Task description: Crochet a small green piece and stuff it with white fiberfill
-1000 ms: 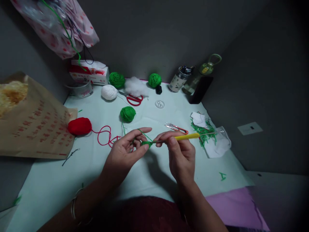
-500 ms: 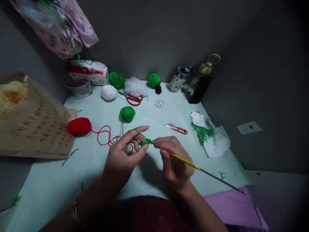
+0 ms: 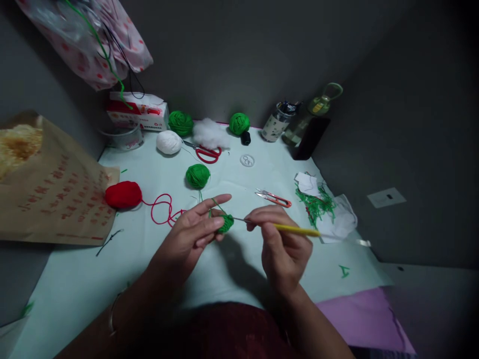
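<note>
Pinched between the thumb and fingers of my left hand (image 3: 192, 232) is a small green crocheted piece (image 3: 226, 224). Green yarn loops over the raised index finger and runs back toward a green yarn ball (image 3: 197, 176). My right hand (image 3: 282, 244) is closed around the yellow handle of a crochet hook (image 3: 297, 230). The hook's thin metal tip meets the right edge of the green piece. Its rear end, blurred, points right.
Orange snips (image 3: 279, 200) lie beyond my right hand, near green scraps (image 3: 322, 207). Red yarn (image 3: 123, 195) and a paper bag (image 3: 71, 194) are at left. Red-handled scissors (image 3: 208, 154), a white ball (image 3: 168, 143), a cup (image 3: 276, 124) and a bottle (image 3: 305, 124) stand or lie farther back.
My right hand has moved a little right, and the hook has swung closer to level. My left hand has turned, showing more of the green piece.
</note>
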{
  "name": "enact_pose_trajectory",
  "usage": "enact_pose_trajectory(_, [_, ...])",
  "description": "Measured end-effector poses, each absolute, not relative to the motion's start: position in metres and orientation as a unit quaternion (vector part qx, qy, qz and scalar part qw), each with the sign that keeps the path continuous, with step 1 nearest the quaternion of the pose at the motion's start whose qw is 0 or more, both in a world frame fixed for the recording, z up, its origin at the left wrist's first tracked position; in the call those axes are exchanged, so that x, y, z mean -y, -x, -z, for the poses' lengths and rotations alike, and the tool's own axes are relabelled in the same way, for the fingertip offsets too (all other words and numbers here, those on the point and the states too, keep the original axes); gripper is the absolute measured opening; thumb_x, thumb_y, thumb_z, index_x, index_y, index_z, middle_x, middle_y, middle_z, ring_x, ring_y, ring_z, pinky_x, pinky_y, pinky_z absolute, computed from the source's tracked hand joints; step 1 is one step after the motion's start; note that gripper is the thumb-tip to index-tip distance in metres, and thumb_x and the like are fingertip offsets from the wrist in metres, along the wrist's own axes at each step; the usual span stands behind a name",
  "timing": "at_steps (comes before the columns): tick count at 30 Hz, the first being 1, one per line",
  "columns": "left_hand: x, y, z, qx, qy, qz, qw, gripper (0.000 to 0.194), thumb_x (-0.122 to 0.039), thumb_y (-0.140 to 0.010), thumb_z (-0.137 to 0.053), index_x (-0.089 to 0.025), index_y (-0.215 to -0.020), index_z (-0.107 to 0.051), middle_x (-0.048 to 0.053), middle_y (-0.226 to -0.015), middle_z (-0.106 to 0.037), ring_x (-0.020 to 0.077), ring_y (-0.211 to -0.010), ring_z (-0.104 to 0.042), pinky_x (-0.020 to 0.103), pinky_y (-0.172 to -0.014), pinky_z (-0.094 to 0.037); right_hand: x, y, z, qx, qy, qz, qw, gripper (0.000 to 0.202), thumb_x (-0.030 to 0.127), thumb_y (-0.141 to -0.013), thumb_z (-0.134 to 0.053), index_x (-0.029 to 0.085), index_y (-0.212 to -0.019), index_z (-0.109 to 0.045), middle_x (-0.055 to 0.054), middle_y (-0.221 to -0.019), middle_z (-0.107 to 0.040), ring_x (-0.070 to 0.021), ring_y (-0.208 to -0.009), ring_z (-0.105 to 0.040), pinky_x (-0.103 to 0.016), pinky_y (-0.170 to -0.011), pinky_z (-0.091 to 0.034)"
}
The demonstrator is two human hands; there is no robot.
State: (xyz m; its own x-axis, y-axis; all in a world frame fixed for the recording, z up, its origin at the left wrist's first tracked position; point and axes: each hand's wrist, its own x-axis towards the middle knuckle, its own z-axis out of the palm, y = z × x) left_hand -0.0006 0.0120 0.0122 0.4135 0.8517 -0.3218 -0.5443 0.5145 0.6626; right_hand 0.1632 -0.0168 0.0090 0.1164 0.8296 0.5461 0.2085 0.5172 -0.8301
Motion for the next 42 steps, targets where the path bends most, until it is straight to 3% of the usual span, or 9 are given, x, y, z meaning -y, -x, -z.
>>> enact_pose_trajectory(4, [-0.008, -0.004, -0.017, -0.335, -0.297, -0.432, 0.783, 0.041, -0.018, -0.076, -0.08, -0.022, -0.116, -0.075, 0.001, -0.084, -0.066, 0.0102, -0.072, -0.057, 0.024, -0.072, -0.048, 0.01, -0.16, -0.009, 0.577, 0.42, -0.322, 0.622, 0.021, 0.018, -0.097, -0.057, 0.026, -0.098, -0.076, -0.003, -0.09, -0.072, -0.0176, -0.082, -0.065, -0.034, -0.069, -0.055])
enact_pose_trajectory(6, [-0.006, -0.006, -0.016, -0.352, -0.316, -0.437, 0.765, 0.041, -0.021, -0.077, -0.081, -0.022, -0.118, -0.075, 0.002, -0.086, -0.068, 0.0142, -0.084, -0.061, 0.026, -0.081, -0.047, 0.01, -0.158, -0.009, 0.584, 0.429, -0.32, 0.61, 0.02, 0.018, -0.097, -0.058, 0.026, -0.099, -0.076, -0.003, -0.09, -0.072, -0.0178, -0.083, -0.065, -0.034, -0.07, -0.055])
enact_pose_trajectory(11, [-0.006, -0.005, -0.012, -0.36, -0.323, -0.438, 0.758, 0.052, -0.025, -0.079, -0.08, -0.023, -0.129, -0.068, 0.003, -0.09, -0.068, 0.0162, -0.083, -0.061, 0.032, -0.086, -0.046, 0.012, -0.159, -0.005, 0.565, 0.427, -0.35, 0.613, 0.018, 0.021, -0.097, -0.058, 0.026, -0.098, -0.076, -0.002, -0.087, -0.071, -0.0155, -0.076, -0.063, -0.033, -0.067, -0.054])
enact_pose_trajectory(19, [-0.007, -0.002, -0.016, -0.4, -0.356, -0.422, 0.731, 0.052, -0.026, -0.078, -0.079, -0.023, -0.129, -0.069, 0.002, -0.087, -0.062, 0.0105, -0.064, -0.044, 0.026, -0.057, -0.034, 0.005, -0.164, 0.001, 0.478, 0.395, -0.462, 0.634, 0.018, 0.027, -0.099, -0.057, 0.024, -0.095, -0.074, -0.002, -0.086, -0.07, -0.0127, -0.073, -0.065, -0.029, -0.069, -0.055])
enact_pose_trajectory(25, [-0.006, -0.002, -0.015, -0.402, -0.355, -0.43, 0.726, 0.048, -0.025, -0.078, -0.078, -0.023, -0.125, -0.071, 0.002, -0.086, -0.06, 0.0131, -0.072, -0.049, 0.026, -0.063, -0.038, 0.009, -0.167, -0.006, 0.51, 0.392, -0.446, 0.623, 0.021, 0.026, -0.101, -0.052, 0.022, -0.093, -0.072, -0.003, -0.089, -0.071, -0.0136, -0.073, -0.065, -0.031, -0.07, -0.055])
enact_pose_trajectory(32, [-0.005, -0.004, -0.012, -0.424, -0.392, -0.444, 0.685, 0.05, -0.022, -0.077, -0.081, -0.024, -0.126, -0.071, -0.001, -0.085, -0.058, 0.0102, -0.071, -0.049, 0.024, -0.072, -0.044, 0.021, -0.166, -0.012, 0.71, 0.41, -0.178, 0.544, 0.023, 0.01, -0.099, -0.049, 0.021, -0.109, -0.067, -0.005, -0.093, -0.071, -0.017, -0.087, -0.067, -0.034, -0.075, -0.057])
enact_pose_trajectory(37, [-0.005, -0.004, -0.007, -0.356, -0.326, -0.42, 0.769, 0.061, -0.024, -0.078, -0.081, -0.021, -0.136, -0.062, -0.004, -0.073, -0.055, 0.006, -0.057, -0.04, 0.017, -0.052, -0.034, 0.023, -0.165, -0.009, 0.806, 0.403, 0.062, 0.428, 0.024, 0.01, -0.093, -0.062, 0.021, -0.113, -0.069, -0.008, -0.101, -0.07, -0.0195, -0.093, -0.069, -0.033, -0.075, -0.061])
enact_pose_trajectory(39, [-0.007, -0.002, -0.006, -0.316, -0.276, -0.392, 0.818, 0.057, -0.024, -0.078, -0.08, -0.018, -0.133, -0.064, -0.007, -0.066, -0.051, 0.0025, -0.047, -0.026, 0.016, -0.046, -0.029, 0.023, -0.165, -0.008, 0.792, 0.403, 0.034, 0.457, 0.024, 0.011, -0.093, -0.062, 0.022, -0.113, -0.07, -0.008, -0.102, -0.07, -0.02, -0.095, -0.069, -0.034, -0.076, -0.061])
enact_pose_trajectory(42, [-0.01, 0.001, -0.008, -0.304, -0.236, -0.398, 0.833, 0.046, -0.019, -0.08, -0.077, -0.017, -0.126, -0.069, -0.008, -0.07, -0.055, -0.001, -0.044, -0.016, 0.017, -0.058, -0.044, 0.019, -0.166, -0.007, 0.684, 0.421, -0.149, 0.577, 0.023, 0.015, -0.098, -0.053, 0.025, -0.108, -0.071, -0.005, -0.092, -0.07, -0.0179, -0.082, -0.067, -0.035, -0.068, -0.059])
